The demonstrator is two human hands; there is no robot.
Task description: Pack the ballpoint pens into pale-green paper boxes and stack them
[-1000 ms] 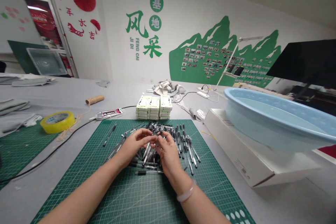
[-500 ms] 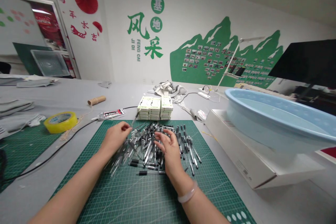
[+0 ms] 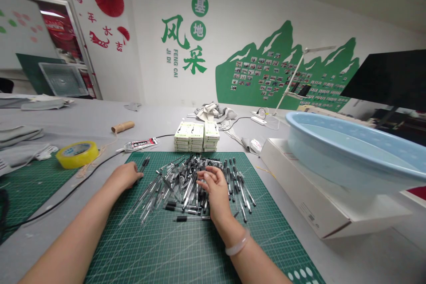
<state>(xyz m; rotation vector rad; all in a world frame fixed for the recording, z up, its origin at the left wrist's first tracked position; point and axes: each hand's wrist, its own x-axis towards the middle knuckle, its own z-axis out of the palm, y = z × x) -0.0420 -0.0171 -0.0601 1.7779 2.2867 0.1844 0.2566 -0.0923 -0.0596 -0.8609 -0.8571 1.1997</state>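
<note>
The counter bore a mat and, at right, a basin overhanging a box. Pens crowded the mat's far half. The left hand pinched a pen near the left edge; the right hand hung loosely open above the pile.

You have two hands, ballpoint pens too many to count, two cutting mats on the worktop, three box stacks, one tape roll, one glue tube, one basin.

On the green cutting mat, a dark-ended pen is touched by the left hand, while the right hand is held over heaped pens.
</note>
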